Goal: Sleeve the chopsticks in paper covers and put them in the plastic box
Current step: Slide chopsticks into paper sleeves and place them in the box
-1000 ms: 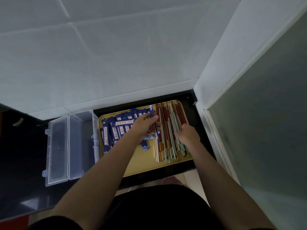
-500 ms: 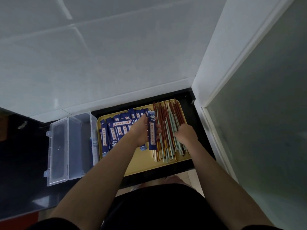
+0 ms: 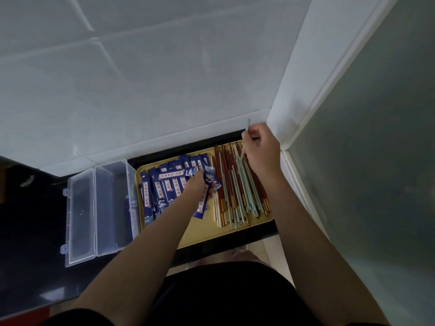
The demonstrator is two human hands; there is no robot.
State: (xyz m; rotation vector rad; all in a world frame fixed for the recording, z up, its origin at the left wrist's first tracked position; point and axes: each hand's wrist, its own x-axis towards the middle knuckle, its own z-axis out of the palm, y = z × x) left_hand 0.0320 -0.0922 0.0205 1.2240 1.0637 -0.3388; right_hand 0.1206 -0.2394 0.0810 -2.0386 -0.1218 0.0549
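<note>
Head view: the right hand (image 3: 261,149) is now lifting a pale green chopstick (image 3: 244,141) off the pile toward upper right, fingers pinched round it, as the left hand (image 3: 200,187) is gripping a blue paper sleeve (image 3: 204,201), readying the sleeving.

Mixed chopsticks (image 3: 237,191) piled right, blue covers (image 3: 164,187) left — clear box (image 3: 98,210) open

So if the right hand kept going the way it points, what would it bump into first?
Probably the white tiled wall behind the counter. The right hand, gripping a pale green chopstick, points up and away past the yellow tray's far edge. Nothing else shows in between, though depth is hard to judge here.
</note>
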